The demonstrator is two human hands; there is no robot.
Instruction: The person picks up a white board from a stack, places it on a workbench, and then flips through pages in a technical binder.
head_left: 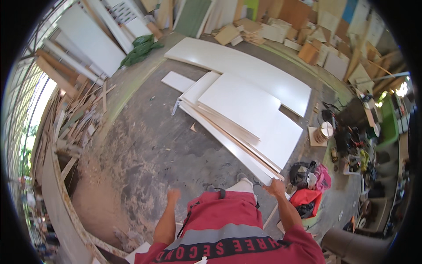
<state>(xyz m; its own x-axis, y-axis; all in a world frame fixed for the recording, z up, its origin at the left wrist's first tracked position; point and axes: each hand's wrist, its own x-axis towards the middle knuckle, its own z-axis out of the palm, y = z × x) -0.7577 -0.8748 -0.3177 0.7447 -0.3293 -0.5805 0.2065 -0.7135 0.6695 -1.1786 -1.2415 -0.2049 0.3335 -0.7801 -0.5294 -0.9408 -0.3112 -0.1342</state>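
Observation:
My right hand (275, 188) is closed on the near corner of a long narrow white board (246, 159), at the right front of a stack of white panels. Above that board lie several flat panels, with a smaller white panel (241, 102) on top and pale brown edges showing between them. My left hand (174, 194) hangs over the floor at my left side, touching nothing I can see. Motion blurs its fingers. Beyond the stack lies a large white panel (246, 64), partly covered by it. A small white strip (177, 81) sticks out at the left.
Scrap wood strips (81, 116) pile up at the left, next to sawdust (96, 200). Leaning boards (90, 39) and wood offcuts line the back. Red and black cloth bundles (307, 198) lie right of my right hand. Tools and a green bin (389, 123) crowd the far right.

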